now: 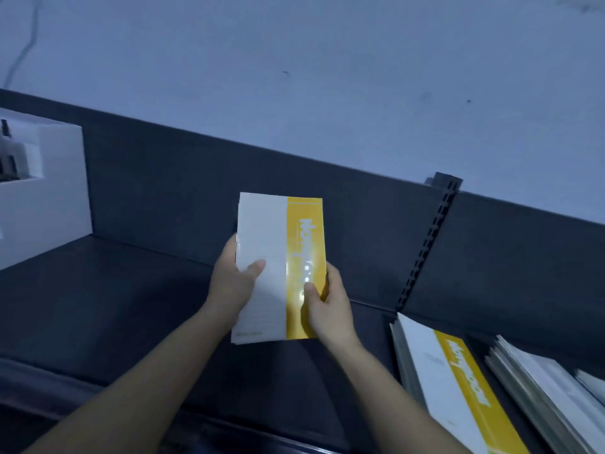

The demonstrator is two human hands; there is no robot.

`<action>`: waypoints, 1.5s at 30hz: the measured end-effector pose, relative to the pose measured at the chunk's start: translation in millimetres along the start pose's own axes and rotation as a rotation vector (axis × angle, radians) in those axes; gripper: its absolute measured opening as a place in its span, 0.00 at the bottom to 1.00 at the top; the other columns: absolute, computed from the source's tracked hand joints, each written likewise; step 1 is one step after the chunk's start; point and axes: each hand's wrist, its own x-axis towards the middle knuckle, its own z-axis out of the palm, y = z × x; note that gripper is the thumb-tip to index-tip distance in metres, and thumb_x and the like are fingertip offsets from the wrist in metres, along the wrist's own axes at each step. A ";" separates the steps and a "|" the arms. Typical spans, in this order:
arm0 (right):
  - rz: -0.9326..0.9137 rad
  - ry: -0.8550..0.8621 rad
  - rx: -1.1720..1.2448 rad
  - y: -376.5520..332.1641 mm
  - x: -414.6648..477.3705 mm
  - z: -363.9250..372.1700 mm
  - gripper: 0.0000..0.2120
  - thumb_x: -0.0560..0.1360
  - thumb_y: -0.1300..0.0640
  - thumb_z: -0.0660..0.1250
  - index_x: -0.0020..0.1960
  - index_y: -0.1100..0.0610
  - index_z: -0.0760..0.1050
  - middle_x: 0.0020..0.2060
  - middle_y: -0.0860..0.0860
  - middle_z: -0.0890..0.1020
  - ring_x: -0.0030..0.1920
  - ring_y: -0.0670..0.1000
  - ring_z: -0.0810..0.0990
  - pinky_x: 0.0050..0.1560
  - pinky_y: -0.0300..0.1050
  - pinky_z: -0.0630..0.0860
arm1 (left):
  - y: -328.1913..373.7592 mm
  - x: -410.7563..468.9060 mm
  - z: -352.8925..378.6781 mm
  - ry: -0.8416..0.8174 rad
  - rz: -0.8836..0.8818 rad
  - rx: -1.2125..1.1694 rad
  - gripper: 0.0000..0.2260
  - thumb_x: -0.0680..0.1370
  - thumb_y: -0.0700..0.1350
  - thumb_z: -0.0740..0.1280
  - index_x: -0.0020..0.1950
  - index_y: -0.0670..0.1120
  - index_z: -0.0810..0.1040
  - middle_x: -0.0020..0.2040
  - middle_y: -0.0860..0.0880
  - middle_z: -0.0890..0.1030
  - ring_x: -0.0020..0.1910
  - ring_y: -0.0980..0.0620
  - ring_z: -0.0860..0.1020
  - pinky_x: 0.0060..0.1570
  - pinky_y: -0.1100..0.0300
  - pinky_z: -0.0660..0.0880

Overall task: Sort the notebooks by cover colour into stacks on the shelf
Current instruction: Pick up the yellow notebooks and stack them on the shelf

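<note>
Head cam view: both hands are up in the middle holding a small bundle of yellow-and-white notebooks [278,267] above the dark shelf [98,306], not resting on it. The left hand [234,283] is clamped on the white side, thumb across the cover; the right hand [327,306] is clamped on the yellow strip, thumb on top. Looks like more than one notebook going by the edges at the top left, but it's blurry so I can't say how many.

Off to the right, past the slotted upright [425,244], a stack with the same yellow cover [458,381] lies on the shelf, and just beside it sits a paler stack [543,388]. A white box [49,198] sits far left.
</note>
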 end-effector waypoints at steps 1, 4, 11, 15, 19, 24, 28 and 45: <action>0.011 0.041 0.002 2.9 -2.5 -14.6 0.18 0.79 0.60 0.61 0.68 0.48 0.67 0.51 0.38 0.77 0.53 0.43 0.76 0.47 0.30 0.68 | 2.9 -5.6 13.4 -0.032 0.007 -0.005 0.18 0.78 0.39 0.64 0.67 0.51 0.71 0.56 0.55 0.79 0.57 0.53 0.78 0.57 0.51 0.75; 0.082 0.156 0.016 10.7 -8.8 -53.3 0.16 0.80 0.58 0.61 0.66 0.49 0.68 0.50 0.38 0.77 0.54 0.44 0.77 0.52 0.38 0.70 | 8.3 -24.4 51.8 -0.156 0.025 0.027 0.19 0.79 0.39 0.62 0.69 0.52 0.69 0.59 0.56 0.79 0.58 0.55 0.77 0.60 0.52 0.74; 0.215 0.409 -0.068 29.4 -19.4 -135.1 0.13 0.79 0.55 0.62 0.63 0.53 0.69 0.45 0.41 0.76 0.52 0.50 0.77 0.55 0.48 0.74 | 9.3 -56.4 129.6 -0.413 0.033 0.123 0.19 0.80 0.39 0.61 0.71 0.50 0.67 0.60 0.55 0.79 0.55 0.57 0.78 0.53 0.62 0.74; 0.383 0.457 -0.179 42.7 -36.6 -173.5 0.20 0.74 0.48 0.70 0.59 0.56 0.68 0.50 0.50 0.78 0.51 0.55 0.78 0.53 0.53 0.76 | 3.1 -69.3 163.6 -0.550 -0.072 0.255 0.25 0.80 0.46 0.62 0.76 0.50 0.59 0.66 0.52 0.76 0.61 0.51 0.77 0.62 0.51 0.74; 0.504 0.450 -0.311 54.6 -56.6 -202.0 0.24 0.72 0.47 0.71 0.60 0.58 0.68 0.51 0.52 0.78 0.52 0.57 0.77 0.51 0.51 0.75 | -0.4 -91.5 185.5 -0.667 -0.104 0.372 0.23 0.79 0.48 0.62 0.73 0.48 0.63 0.65 0.51 0.77 0.59 0.50 0.78 0.57 0.51 0.77; 0.574 0.394 -0.410 76.3 -75.7 -221.4 0.24 0.70 0.47 0.73 0.59 0.59 0.71 0.53 0.54 0.80 0.54 0.57 0.79 0.54 0.52 0.76 | -3.8 -111.4 198.3 -0.763 -0.079 0.613 0.20 0.77 0.51 0.62 0.68 0.48 0.69 0.60 0.51 0.80 0.55 0.50 0.79 0.55 0.52 0.78; 0.569 0.290 -0.581 86.4 -77.1 -229.0 0.24 0.70 0.44 0.72 0.57 0.60 0.73 0.54 0.55 0.81 0.55 0.57 0.79 0.52 0.48 0.76 | -3.5 -118.6 202.9 -0.744 -0.039 0.868 0.20 0.74 0.57 0.59 0.62 0.50 0.74 0.56 0.52 0.81 0.53 0.50 0.80 0.53 0.52 0.78; 0.459 0.054 -0.386 105.4 -76.7 -251.7 0.22 0.74 0.50 0.69 0.64 0.58 0.70 0.56 0.54 0.79 0.56 0.56 0.77 0.55 0.49 0.76 | -0.7 -130.6 218.9 -0.472 -0.583 0.328 0.21 0.76 0.49 0.69 0.64 0.38 0.73 0.58 0.42 0.80 0.54 0.45 0.80 0.54 0.51 0.78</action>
